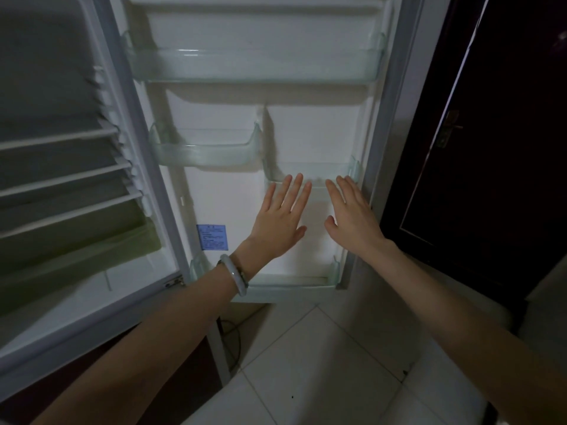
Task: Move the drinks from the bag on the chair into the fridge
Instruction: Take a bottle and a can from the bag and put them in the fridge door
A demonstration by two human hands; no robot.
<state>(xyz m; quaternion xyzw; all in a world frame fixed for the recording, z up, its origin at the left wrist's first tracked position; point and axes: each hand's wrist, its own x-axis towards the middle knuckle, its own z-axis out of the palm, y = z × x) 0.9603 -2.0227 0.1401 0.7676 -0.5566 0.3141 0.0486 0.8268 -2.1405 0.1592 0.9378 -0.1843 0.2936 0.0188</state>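
The fridge door (227,204) stands wide open in front of me, its white inner side facing me. It carries clear green-tinted bins: a wide top bin (254,64), a middle-left bin (205,151), a small right bin (313,176) and a bottom bin (288,286), none holding drinks. My left hand (280,220), with a pale bangle on the wrist, is spread flat just below the small right bin. My right hand (352,216) is spread beside it, nearer the door's right edge. Both hands hold nothing. No bag, chair or drinks are in view.
The fridge interior (55,185) with several white-edged shelves lies at the left, dim and bare. A dark wooden door (478,148) with a handle stands at the right. White floor tiles (306,363) are below, with a cable near the fridge base.
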